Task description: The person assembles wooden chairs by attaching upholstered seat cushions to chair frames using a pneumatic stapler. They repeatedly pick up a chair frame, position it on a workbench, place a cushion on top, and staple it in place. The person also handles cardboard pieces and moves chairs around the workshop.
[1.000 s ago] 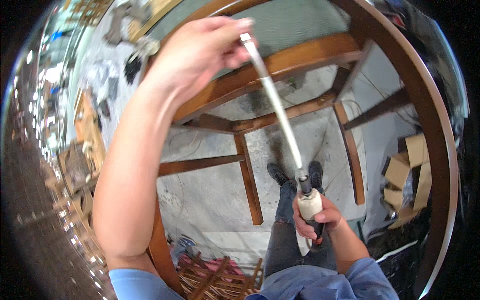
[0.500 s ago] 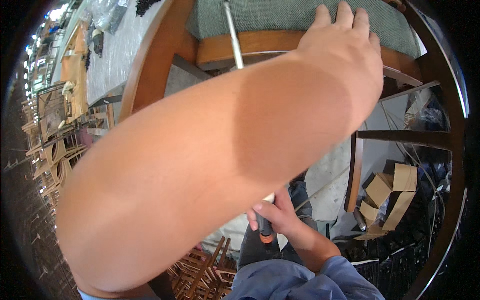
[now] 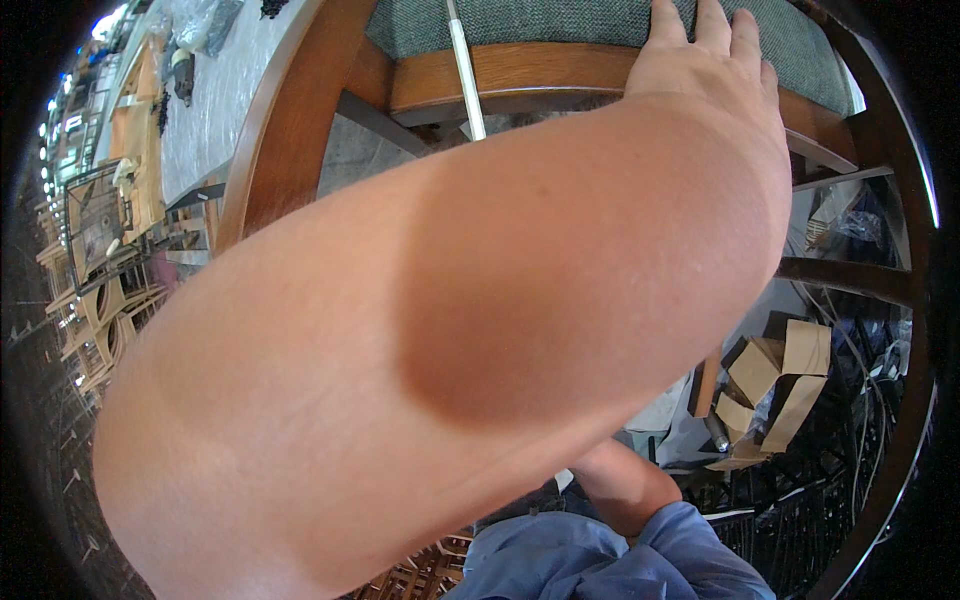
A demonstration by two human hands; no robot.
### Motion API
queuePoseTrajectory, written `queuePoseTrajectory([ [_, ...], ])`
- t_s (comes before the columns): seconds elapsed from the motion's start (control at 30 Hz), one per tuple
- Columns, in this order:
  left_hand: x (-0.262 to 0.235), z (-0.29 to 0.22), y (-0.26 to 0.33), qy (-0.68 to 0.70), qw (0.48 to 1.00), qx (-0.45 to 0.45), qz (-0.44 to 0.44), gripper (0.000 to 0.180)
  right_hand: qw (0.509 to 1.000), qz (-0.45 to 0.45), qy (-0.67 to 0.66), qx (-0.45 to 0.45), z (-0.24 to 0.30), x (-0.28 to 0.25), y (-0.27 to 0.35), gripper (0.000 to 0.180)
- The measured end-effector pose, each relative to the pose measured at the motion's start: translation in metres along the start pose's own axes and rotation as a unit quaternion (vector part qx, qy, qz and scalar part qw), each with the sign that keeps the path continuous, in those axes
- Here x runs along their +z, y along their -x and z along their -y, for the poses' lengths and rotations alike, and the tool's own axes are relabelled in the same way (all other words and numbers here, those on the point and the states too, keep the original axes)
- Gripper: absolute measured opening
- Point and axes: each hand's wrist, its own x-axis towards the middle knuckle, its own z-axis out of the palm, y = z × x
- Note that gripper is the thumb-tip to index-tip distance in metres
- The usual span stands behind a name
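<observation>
My left hand (image 3: 695, 65) lies with its fingers stretched and slightly spread over the front of a green-grey fabric chair seat (image 3: 550, 22), its palm by the brown wooden rail (image 3: 520, 75). The left forearm crosses most of the picture. In front of the seat, a long thin whitish rod (image 3: 463, 65) runs down from the top edge until the forearm covers it. Of my right side only the forearm (image 3: 630, 485) shows, low in the middle; the hand and whatever it holds are hidden behind the left arm.
The chair's wooden legs (image 3: 280, 130) frame both sides. A table wrapped in clear plastic (image 3: 225, 110) stands at far left, with wooden chair frames (image 3: 100, 315) below it. An open cardboard box (image 3: 765, 380) and loose cables lie at lower right.
My left arm has shifted slightly, the hand farther up and right. It now covers my right hand, which earlier gripped the dark handle of a tool with an orange end.
</observation>
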Motion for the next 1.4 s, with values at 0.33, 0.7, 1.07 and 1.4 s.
queuePoseTrajectory([
  [0.33,-0.011,-0.017,-0.019,-0.109,0.985,-0.088,0.098,0.068,1.0,0.007,-0.003,0.005,0.001,-0.006,0.0,0.034],
  [0.7,0.06,-0.007,-0.023,-0.002,0.971,-0.038,-0.238,0.059,0.991,-0.053,0.114,-0.034,-0.003,-0.005,0.011,0.032],
  [1.07,-0.011,-0.004,-0.04,0.191,0.939,0.04,-0.282,0.033,0.95,-0.163,0.242,-0.115,0.027,-0.026,0.043,0.033],
  [1.4,-0.076,0.016,-0.029,0.216,0.795,0.117,-0.554,0.014,0.602,-0.344,0.639,-0.332,0.237,0.014,-0.02,0.037],
])
